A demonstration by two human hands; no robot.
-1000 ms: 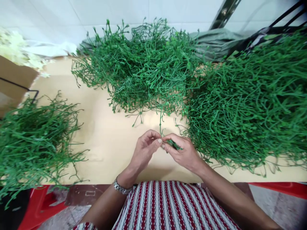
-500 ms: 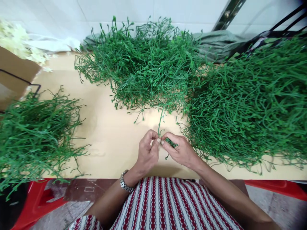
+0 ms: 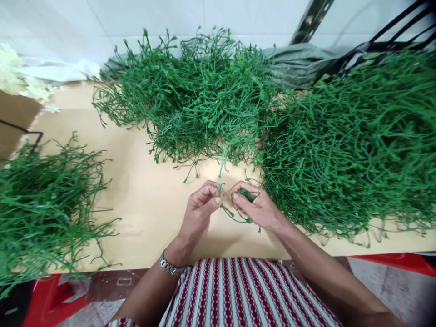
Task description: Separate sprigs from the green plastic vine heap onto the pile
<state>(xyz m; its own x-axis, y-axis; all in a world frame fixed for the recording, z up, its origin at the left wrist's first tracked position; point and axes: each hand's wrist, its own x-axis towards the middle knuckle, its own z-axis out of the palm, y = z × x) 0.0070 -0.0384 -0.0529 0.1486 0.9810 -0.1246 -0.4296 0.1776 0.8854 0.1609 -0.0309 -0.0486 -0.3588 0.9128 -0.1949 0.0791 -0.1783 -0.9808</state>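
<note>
The left hand [image 3: 200,209] has its thumb and index finger closed in a pinch on a slender green plastic stem [image 3: 220,175], which rises from the fingertips toward the front edge of the middle heap of green stems [image 3: 204,95]. The right hand [image 3: 257,209], just beside it, is curled with thumb against forefinger around a small bunch of green sprigs [image 3: 247,194], part of which shows above the thumb. A thin strand [image 3: 235,217] sags below the fingertips from one hand toward the other; which of them grips it cannot be told. Both hands are above the pale desk [image 3: 132,181], near its front edge and apart from each other. A larger heap of stems [image 3: 350,150] spreads over the right side, meeting the middle one, while a smaller pile [image 3: 47,204] lies well apart at the left and overhangs the front edge. Cream flowers [image 3: 13,75] and a brown cardboard box [image 3: 17,111] sit at the far left. A metal-link wristwatch [image 3: 168,263] circles the left wrist.
</note>
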